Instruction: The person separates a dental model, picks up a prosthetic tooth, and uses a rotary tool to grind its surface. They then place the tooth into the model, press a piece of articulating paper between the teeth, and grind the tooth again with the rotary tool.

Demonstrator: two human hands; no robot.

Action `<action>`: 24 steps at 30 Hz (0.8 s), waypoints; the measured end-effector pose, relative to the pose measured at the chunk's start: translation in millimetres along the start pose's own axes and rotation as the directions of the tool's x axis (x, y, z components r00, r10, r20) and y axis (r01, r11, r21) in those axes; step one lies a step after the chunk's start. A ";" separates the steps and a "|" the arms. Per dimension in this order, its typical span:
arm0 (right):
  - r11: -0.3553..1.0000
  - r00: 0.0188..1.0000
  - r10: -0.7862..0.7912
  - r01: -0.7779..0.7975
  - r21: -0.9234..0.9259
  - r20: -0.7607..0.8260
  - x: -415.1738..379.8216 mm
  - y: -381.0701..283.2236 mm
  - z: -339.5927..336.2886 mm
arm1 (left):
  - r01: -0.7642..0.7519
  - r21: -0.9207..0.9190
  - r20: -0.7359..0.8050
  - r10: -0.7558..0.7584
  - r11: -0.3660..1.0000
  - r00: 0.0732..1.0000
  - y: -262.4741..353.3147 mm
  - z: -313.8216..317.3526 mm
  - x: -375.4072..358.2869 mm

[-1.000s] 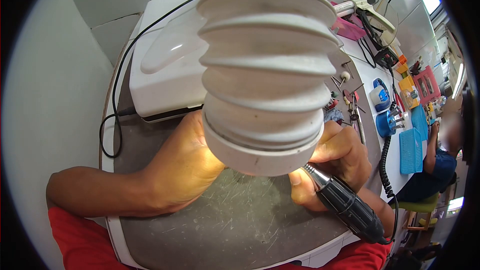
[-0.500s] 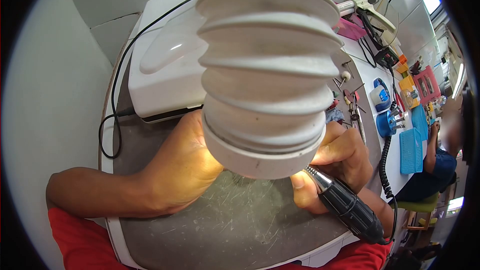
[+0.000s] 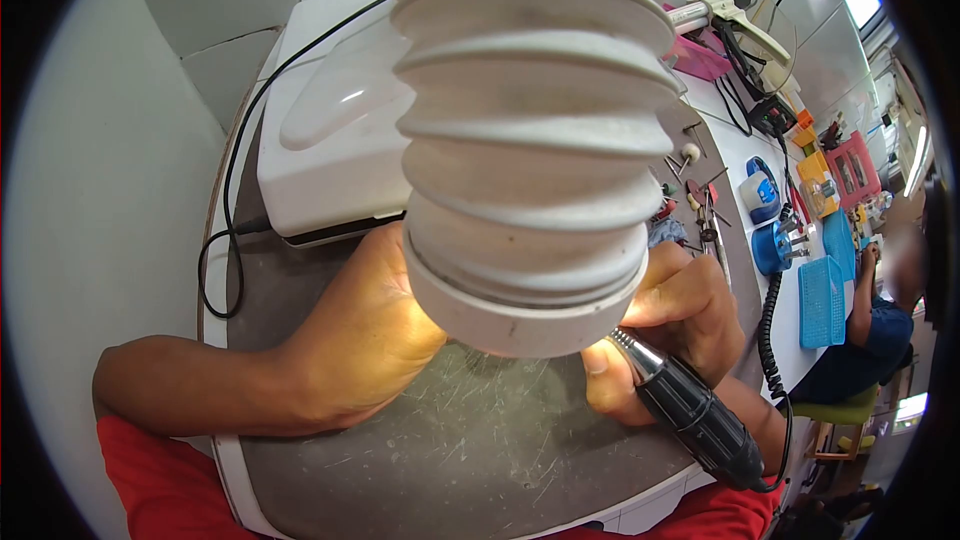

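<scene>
A black rotary handpiece [image 3: 700, 418] with a silver neck is in my right hand [image 3: 680, 330], its fingers wrapped round the neck. Its tip points up and left, out of sight under a white ribbed hose [image 3: 535, 140]. Left of the hose rim is my left hand [image 3: 375, 330]; its fingers lie hidden behind the hose, so what it holds, if anything, does not show. Bright light falls on both hands. Below them lies a scratched grey work surface [image 3: 450, 460].
A white machine [image 3: 330, 160] with a black cable stands at the back left. Small burrs and bits [image 3: 700, 200] lie right of the hose. Farther right are a blue basket [image 3: 822, 302], a pink tray [image 3: 853, 168], a coiled cord [image 3: 768, 340] and a seated person [image 3: 880, 330].
The handpiece's rear end has shifted very slightly left. Otherwise both hands look the same.
</scene>
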State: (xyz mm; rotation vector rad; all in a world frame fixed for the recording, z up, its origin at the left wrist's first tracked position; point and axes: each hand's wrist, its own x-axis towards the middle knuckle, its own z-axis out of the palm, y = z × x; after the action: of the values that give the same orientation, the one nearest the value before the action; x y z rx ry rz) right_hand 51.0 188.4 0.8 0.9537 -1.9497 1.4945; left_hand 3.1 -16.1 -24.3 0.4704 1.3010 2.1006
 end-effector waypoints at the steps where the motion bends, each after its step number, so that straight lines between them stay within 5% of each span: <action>1: 1.000 1.000 -0.001 0.001 0.010 0.006 0.4 0.3 0.1 | 0.000 -0.009 0.003 0.000 1.000 1.000 0.8 0.0 0.0; 14: 0.975 0.993 -0.058 0.079 -0.206 0.105 0.3 -0.2 -2.0 | 0.009 0.001 -0.022 -0.009 1.000 1.000 11.7 3.9 -3.7; 22: 0.992 0.998 0.027 -0.034 -0.122 -0.055 -4.8 -2.1 -1.8 | 0.038 -0.280 0.253 0.036 0.959 0.967 26.2 -7.9 -0.7; 24: 0.990 0.999 0.015 -0.020 -0.142 -0.035 -3.2 -1.7 -5.3 | -0.006 -0.152 0.130 0.026 0.988 0.991 5.5 -1.2 1.2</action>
State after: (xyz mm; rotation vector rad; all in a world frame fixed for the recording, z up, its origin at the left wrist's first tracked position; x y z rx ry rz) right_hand 54.2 193.9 0.8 0.8467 -2.0152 1.3515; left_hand -0.3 -17.9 -19.9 0.5451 1.0570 2.1244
